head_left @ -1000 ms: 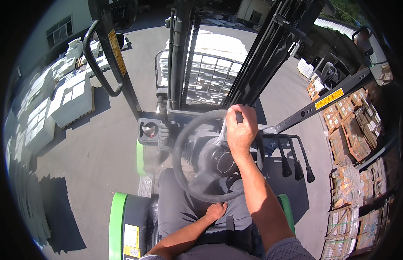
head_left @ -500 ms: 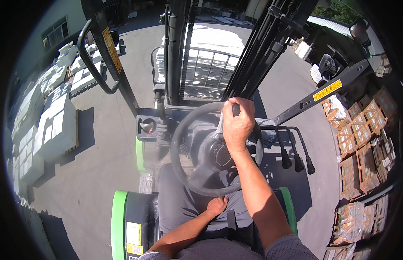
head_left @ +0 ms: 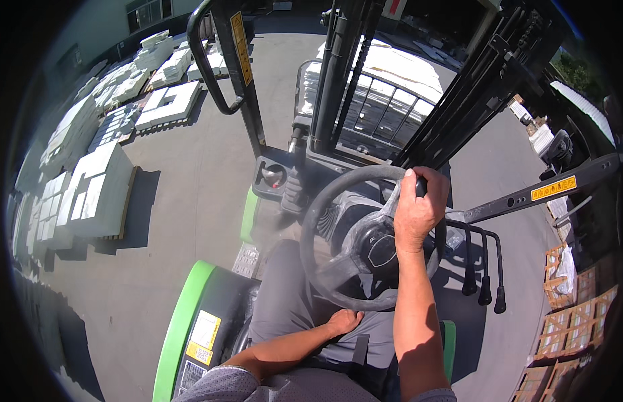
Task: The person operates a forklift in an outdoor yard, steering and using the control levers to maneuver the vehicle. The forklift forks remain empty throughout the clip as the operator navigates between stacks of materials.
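My right hand (head_left: 420,211) is closed round a dark knob (head_left: 422,185) at the upper right of the black steering wheel (head_left: 310,231). Its thumb lies up along the knob's left side, and the palm hides most of the knob. My left hand (head_left: 343,321) rests on my lap below the wheel, fingers curled in and nothing seen in them. Beyond the wheel rises the forklift's dark mast (head_left: 335,74). A stack of white slabs (head_left: 398,67) stands behind its load guard (head_left: 382,110).
Three black levers (head_left: 485,291) stand right of the wheel. At left are pallets of white blocks (head_left: 100,191) and a grab bar (head_left: 197,53); at right, wooden crates (head_left: 573,325) and a slanted post (head_left: 546,191). A building wall (head_left: 97,30) is at far left.
My view has turned, so the wheel, mast and levers sit farther right. The crates have slid lower at the right. My right hand keeps its hold; my left stays on my lap.
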The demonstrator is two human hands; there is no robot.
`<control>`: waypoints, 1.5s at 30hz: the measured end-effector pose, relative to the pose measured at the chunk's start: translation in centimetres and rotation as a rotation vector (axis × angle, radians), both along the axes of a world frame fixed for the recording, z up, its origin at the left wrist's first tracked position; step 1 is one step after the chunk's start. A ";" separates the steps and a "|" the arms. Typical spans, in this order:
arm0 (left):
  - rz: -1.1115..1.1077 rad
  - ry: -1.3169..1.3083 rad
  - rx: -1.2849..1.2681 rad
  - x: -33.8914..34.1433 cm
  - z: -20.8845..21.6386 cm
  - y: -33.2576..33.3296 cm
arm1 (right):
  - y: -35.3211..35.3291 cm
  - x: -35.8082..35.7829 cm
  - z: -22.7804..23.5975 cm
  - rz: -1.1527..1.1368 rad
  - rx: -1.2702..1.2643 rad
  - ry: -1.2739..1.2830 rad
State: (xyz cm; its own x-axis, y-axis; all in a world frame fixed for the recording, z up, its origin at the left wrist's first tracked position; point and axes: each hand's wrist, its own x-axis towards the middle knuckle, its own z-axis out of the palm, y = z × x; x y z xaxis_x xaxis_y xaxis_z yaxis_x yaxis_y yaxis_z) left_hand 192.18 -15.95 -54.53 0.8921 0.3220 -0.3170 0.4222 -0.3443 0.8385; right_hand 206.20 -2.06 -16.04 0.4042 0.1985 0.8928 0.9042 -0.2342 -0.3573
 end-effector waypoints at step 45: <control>0.102 -0.064 0.043 123.2 -1.8 76.1 | 77.4 119.9 -4.4 0.150 -0.095 0.005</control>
State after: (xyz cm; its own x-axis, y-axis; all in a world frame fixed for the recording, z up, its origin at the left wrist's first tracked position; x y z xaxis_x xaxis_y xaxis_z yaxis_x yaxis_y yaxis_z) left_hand 315.42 60.20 -56.32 0.8721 0.4242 -0.2439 0.4026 -0.3387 0.8504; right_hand 326.10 75.38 -20.47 0.3678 0.3401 0.8655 0.9299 -0.1300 -0.3441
